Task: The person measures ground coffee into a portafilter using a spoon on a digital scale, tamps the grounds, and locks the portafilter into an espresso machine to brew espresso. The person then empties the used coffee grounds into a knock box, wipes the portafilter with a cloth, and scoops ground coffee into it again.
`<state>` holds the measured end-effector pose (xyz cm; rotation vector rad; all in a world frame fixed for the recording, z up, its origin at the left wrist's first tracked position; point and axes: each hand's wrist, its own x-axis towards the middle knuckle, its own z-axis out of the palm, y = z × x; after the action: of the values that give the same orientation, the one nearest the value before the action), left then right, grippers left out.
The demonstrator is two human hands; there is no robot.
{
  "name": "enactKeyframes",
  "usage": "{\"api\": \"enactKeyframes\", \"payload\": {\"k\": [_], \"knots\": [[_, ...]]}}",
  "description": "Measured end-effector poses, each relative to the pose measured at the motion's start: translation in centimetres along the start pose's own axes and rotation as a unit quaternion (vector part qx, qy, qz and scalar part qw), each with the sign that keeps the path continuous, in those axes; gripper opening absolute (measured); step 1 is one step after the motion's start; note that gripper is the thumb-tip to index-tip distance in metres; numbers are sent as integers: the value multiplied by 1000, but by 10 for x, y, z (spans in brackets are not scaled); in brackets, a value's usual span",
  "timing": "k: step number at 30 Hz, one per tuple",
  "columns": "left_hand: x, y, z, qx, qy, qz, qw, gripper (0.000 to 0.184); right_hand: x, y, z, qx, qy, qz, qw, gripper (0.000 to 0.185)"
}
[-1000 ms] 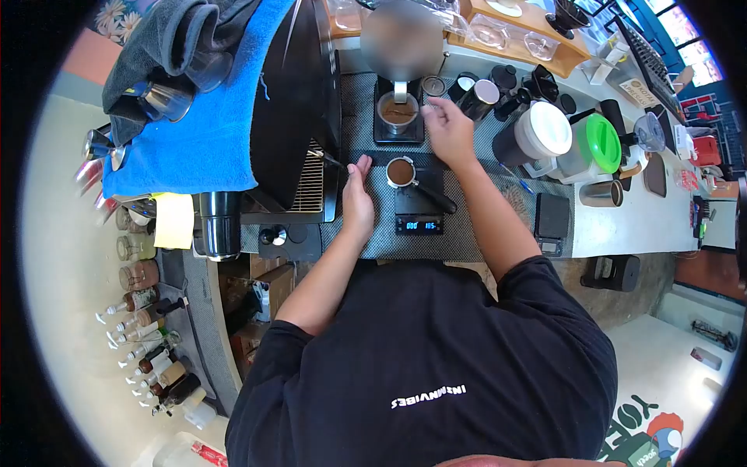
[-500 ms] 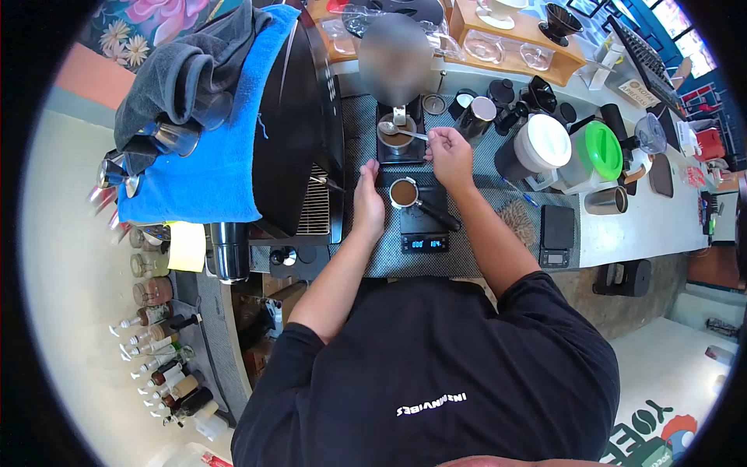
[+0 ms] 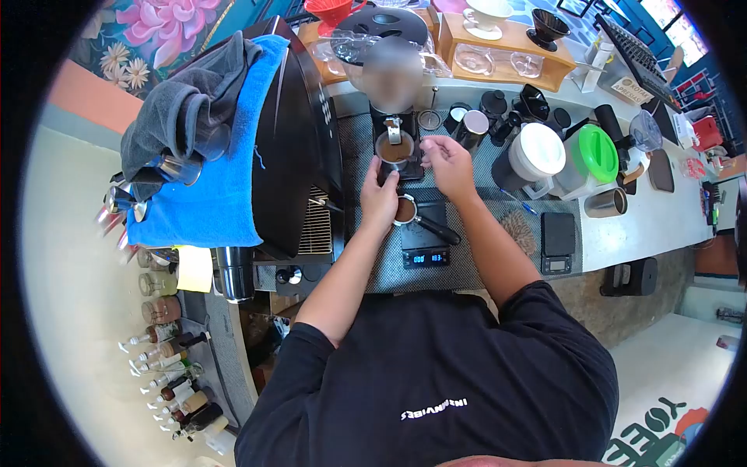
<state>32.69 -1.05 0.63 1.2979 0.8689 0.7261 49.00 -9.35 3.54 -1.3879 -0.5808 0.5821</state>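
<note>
Under the grinder spout [image 3: 394,131] is a clear cup [image 3: 395,148] with brown coffee grounds. My left hand [image 3: 381,201] is at the cup's lower left edge, its fingers closed round the near side. At the cup's right, my right hand [image 3: 446,162] has its fingers pinched together; whatever they hold is too small to make out. A portafilter [image 3: 433,227] filled with grounds rests on a black scale [image 3: 426,258] with a lit display, its basket partly behind my left hand.
An espresso machine [image 3: 288,148] with a blue towel [image 3: 226,179] stands at the left. At the right are a white-lidded pitcher [image 3: 540,149], a green-lidded container [image 3: 596,154], a metal cup [image 3: 606,203] and a second scale [image 3: 557,243].
My left hand has moved up from beside the portafilter to the cup. The spoon seen earlier in my right hand over the cup is no longer clearly visible.
</note>
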Motion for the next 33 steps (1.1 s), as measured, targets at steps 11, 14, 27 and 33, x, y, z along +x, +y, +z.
{"api": "enactKeyframes", "payload": {"k": [11,14,27,33], "knots": [[-72,16,-34,-1,-23,-48,999,70,15,122,-21,-267,-5,70,961,72],[-99,16,-48,-18,-30,-70,997,69,19,115,-17,-265,-55,111,956,80],[-138,12,-49,-38,1,-92,995,67,17,135,-19,-191,-72,103,973,82],[-146,10,-46,-39,-4,-81,996,67,16,141,-19,-195,-67,89,974,82]]}}
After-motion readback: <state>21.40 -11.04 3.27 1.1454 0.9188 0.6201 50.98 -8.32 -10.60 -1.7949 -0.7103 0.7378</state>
